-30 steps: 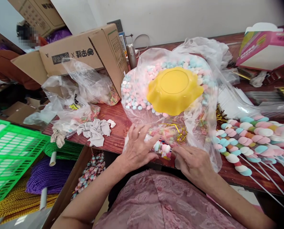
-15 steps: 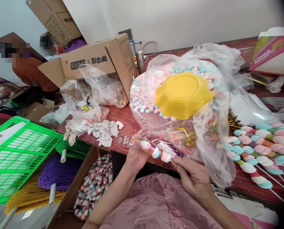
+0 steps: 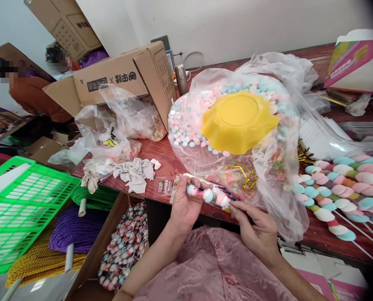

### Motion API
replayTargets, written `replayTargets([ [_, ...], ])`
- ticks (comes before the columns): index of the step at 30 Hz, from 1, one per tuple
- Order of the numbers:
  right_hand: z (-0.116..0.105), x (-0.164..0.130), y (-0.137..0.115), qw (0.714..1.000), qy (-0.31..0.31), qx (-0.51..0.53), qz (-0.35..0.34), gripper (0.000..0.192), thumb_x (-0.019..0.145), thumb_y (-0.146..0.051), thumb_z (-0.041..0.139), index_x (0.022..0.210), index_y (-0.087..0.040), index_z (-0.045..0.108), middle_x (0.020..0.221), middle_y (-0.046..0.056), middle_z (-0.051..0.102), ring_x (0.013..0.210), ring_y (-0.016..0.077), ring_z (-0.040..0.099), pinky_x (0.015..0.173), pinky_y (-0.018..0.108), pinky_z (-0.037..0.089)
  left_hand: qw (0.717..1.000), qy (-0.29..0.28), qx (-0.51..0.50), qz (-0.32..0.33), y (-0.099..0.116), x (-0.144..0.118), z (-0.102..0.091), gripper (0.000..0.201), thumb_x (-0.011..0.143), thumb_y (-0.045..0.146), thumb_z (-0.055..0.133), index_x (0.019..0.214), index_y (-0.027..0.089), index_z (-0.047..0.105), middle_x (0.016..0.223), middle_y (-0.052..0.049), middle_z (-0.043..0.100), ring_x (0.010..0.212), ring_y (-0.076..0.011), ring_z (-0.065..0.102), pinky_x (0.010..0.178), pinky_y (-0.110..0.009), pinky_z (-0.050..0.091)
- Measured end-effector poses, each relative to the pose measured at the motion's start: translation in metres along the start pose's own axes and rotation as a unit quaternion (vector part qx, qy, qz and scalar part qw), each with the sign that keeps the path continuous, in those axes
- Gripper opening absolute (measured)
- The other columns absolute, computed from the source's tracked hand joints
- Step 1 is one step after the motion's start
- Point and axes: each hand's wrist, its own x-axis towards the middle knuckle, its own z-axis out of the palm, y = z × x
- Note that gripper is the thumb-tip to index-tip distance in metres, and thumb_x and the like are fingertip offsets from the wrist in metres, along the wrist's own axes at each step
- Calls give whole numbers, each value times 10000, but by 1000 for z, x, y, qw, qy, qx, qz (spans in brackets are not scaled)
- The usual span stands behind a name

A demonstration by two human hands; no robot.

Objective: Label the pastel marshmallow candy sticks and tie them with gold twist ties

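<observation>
Over the table's front edge, a short marshmallow skewer (image 3: 208, 195) in pink, white and blue lies inside or against a clear printed wrapper (image 3: 225, 192). My left hand (image 3: 188, 207) is closed around its left part, with the thumb in front and the fingers behind. At the right end my right hand (image 3: 257, 230) pinches with thumb and forefinger; whether stick or film is between the fingertips is hard to make out. Beyond my left fingers a flat clear packet (image 3: 164, 187) with print lies on the table.
A yellow scalloped bowl (image 3: 239, 119) sits upside down on a bag of marshmallows (image 3: 184, 125). Finished-looking skewers (image 3: 339, 188) are piled at right. A carton (image 3: 120, 79), a green basket (image 3: 32, 209) and a box of wrapped candies (image 3: 123, 246) are at left. Two people are behind.
My left hand has turned so its palm and thumb face me more, and the skewer sits deeper in the wrapper. My right hand still pinches the right end. The view has shifted slightly.
</observation>
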Motion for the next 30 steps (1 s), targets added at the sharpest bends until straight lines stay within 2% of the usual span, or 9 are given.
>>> replayTargets([
  [4,3,-3,2,999,26,14,31,123,874,-183,632,924,-216,740,753,15,754,576,154,685,549,245,564,998,52,-36,-26,-3,2,-4,326,921,363,615,671,154,615,673,3,617,705,-147,657,818,-347,559],
  [10,1,-2,3,965,-77,-151,-199,258,904,-71,520,1017,-165,732,820,65,757,685,153,681,636,266,505,996,70,-24,-45,-5,6,-6,359,947,362,571,658,151,601,653,-3,601,702,-136,645,803,-301,550],
  [14,1,0,3,939,-119,-224,-231,269,931,-85,470,933,-139,733,694,43,706,602,142,612,571,284,398,998,50,18,-37,-8,6,-12,381,892,426,643,630,155,582,625,6,602,656,-130,627,834,-323,544],
  [16,2,0,2,959,-150,-167,-175,273,941,-110,464,921,-153,733,658,29,680,579,130,590,554,267,382,997,8,65,-38,-10,5,-16,406,841,463,694,610,153,570,604,3,597,635,-138,619,837,-337,541],
  [18,2,0,-1,977,-202,-46,-52,239,949,-172,491,903,-175,725,633,6,653,548,112,560,530,235,382,995,-23,82,-48,-10,5,-18,412,796,483,736,617,158,558,577,19,571,595,-136,604,838,-354,541],
  [21,3,2,-6,946,-261,129,140,217,949,-275,521,850,-183,691,566,-34,563,477,92,477,458,205,356,997,2,37,-68,-8,8,-18,390,777,471,759,657,172,540,562,54,536,550,-113,579,827,-359,547],
  [23,6,1,-7,937,-241,167,189,227,951,-303,507,854,-181,672,550,-44,519,461,93,452,431,201,350,998,29,12,-55,-8,9,-17,375,783,451,760,668,170,539,591,53,551,589,-114,601,809,-340,548],
  [27,15,-5,-3,977,-158,114,89,145,944,-226,506,963,-197,647,615,-35,575,513,108,548,490,202,449,999,7,41,-35,-14,9,-16,437,764,512,758,642,147,551,591,20,577,574,-121,598,655,-285,529],
  [30,13,-4,1,979,-187,50,-66,230,929,-140,482,1064,-219,651,867,38,692,742,147,669,660,241,543,995,-5,80,-62,-18,11,-20,537,747,601,730,572,149,498,446,34,481,397,-86,469,464,-236,436],
])
